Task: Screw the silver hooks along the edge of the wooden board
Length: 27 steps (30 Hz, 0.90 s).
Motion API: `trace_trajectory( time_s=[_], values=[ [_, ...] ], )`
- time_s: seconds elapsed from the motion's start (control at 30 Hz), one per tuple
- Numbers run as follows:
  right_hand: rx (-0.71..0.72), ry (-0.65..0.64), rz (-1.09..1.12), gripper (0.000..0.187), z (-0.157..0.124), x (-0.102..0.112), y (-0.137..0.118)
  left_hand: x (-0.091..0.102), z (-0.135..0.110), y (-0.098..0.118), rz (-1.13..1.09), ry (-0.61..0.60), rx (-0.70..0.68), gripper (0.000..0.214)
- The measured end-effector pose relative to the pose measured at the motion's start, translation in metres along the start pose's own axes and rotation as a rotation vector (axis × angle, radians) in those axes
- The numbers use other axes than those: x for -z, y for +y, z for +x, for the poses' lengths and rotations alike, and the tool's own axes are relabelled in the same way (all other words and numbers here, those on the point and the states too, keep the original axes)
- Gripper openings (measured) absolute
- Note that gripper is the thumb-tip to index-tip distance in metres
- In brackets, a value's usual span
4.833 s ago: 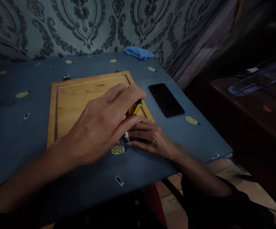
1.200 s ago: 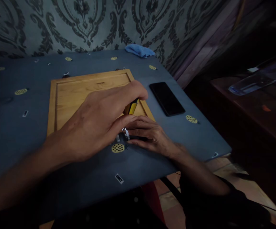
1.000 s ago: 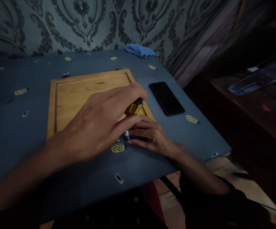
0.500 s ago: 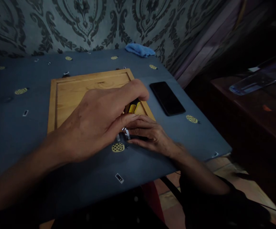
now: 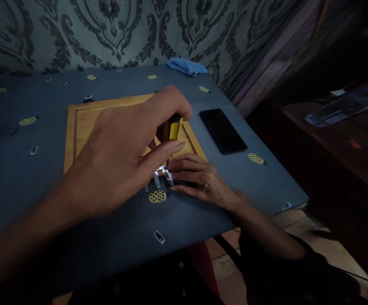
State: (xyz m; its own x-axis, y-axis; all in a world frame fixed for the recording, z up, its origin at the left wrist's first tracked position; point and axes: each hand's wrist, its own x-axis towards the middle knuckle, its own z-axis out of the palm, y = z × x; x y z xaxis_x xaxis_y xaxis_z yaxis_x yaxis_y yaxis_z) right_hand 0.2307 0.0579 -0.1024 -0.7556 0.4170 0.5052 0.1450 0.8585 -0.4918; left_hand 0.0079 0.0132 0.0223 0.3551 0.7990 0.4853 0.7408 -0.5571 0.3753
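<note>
My left hand (image 5: 114,156) is closed around a screwdriver (image 5: 174,129) with a yellow and black handle, held upright. Its thin shaft comes down to a shiny metal strip with several prongs (image 5: 157,180) at the board's near edge. The wooden board (image 5: 71,135) has a raised rim and lies flat, partly hidden by my left hand. My right hand (image 5: 203,178) presses its fingers together at the strip's right end, by the board's near right corner. Something dark shows under those fingers, but I cannot make out what it is.
A black phone (image 5: 223,131) lies right of the board on the blue patterned tablecloth (image 5: 117,245). At the back edge, against the wall, sits a blue cloth (image 5: 187,67). A clear plastic bottle (image 5: 336,110) lies on a dark surface to the right.
My left hand has risen and tilted with the screwdriver, exposing more of its handle and shaft and more metal prongs. My right hand has stayed in place.
</note>
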Motion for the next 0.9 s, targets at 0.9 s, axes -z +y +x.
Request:
trace_trajectory(
  time_s=[0.9],
  values=[
    [0.012, 0.032, -0.025, 0.024, 0.001, 0.0, -0.002, -0.014, -0.005, -0.003, -0.063, -0.127, -0.022, 0.02]
  ],
)
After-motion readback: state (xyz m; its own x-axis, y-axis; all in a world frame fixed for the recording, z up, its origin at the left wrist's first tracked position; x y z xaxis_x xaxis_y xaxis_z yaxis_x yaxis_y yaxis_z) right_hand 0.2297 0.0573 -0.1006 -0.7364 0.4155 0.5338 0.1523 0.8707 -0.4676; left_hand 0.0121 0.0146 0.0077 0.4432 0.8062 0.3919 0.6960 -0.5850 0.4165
